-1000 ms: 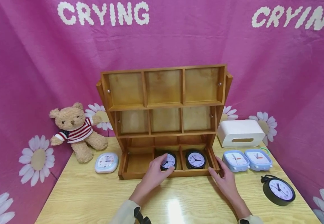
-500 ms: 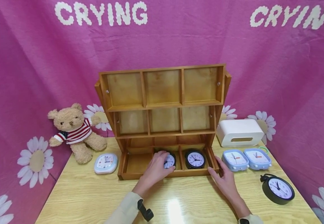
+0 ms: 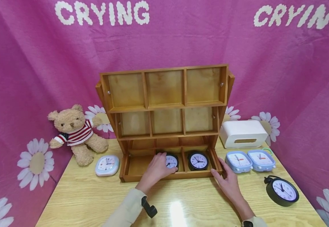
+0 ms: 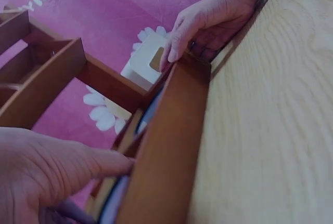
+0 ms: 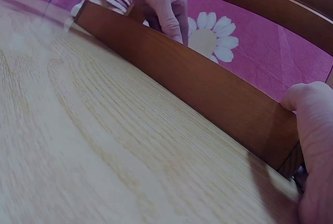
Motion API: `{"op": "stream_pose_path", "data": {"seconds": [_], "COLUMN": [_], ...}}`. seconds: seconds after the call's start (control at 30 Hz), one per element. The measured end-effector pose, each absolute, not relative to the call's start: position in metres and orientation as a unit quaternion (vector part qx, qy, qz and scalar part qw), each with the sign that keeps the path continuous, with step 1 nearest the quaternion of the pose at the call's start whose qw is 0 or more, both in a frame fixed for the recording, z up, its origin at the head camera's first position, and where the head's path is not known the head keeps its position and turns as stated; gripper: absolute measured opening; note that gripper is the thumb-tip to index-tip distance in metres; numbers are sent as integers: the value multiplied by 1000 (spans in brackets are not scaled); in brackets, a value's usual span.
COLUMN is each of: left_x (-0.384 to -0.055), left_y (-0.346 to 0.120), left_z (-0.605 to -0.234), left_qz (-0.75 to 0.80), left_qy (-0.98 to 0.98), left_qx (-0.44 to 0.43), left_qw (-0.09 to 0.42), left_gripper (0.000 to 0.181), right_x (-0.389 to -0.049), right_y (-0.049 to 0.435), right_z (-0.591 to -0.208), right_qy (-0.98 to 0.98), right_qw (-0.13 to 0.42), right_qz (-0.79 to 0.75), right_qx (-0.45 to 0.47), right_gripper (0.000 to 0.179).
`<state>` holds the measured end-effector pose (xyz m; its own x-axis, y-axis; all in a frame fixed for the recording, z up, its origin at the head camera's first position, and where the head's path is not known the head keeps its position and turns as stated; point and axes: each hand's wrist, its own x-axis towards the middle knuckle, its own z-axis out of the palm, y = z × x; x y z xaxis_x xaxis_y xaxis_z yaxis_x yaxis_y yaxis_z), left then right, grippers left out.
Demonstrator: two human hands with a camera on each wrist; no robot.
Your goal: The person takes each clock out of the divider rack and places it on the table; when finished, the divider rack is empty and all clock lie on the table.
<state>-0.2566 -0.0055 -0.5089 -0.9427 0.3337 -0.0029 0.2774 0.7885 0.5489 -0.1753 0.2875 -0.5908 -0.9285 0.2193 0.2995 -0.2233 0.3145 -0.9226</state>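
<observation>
clock (image 3: 172, 161) (black) between left fingers (image 3: 160, 158)

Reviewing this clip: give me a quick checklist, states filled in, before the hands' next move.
1. Left hand at the middle-slot clock: ok, over its left side.
2. Secure hold on it: cannot tell, its edge is partly hidden.
3. Right hand on the right front corner of the wooden shelf: ok.
4. Right-slot clock inside the shelf: ok, bottom row.
5. All three black clocks shelved: not ok, the loose black clock lies on the table.
</observation>
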Motion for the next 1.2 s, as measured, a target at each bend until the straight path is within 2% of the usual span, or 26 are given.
{"op": "stream_pose_path", "data": {"seconds": [0.13, 0.27, 0.73, 0.97, 1.2], "left_x": [-257, -257, -254, -256, -257], "left_y": [1, 6, 12, 14, 17], "left_z": [-499, -492, -498, -507, -513], "left_qz": [271, 248, 273, 301, 290], "left_qy": [950, 958, 953, 946, 951], "left_qx": [137, 133, 110, 107, 97], "left_qw": [68, 63, 71, 60, 41], "left_gripper": [63, 46, 59, 52, 69], "right_x": [-175, -174, -174, -173, -173], "right_y": [288, 288, 288, 288, 288], "right_z": [-589, -589, -589, -589, -587], "right_qy": [-789, -790, -800, -799, -801], "right_qw": [191, 190, 184, 186, 185], "right_qz": [584, 583, 570, 572, 569], "right_qx": [4, 2, -11, -10, -9], "right_gripper": [62, 63, 63, 63, 63]}}
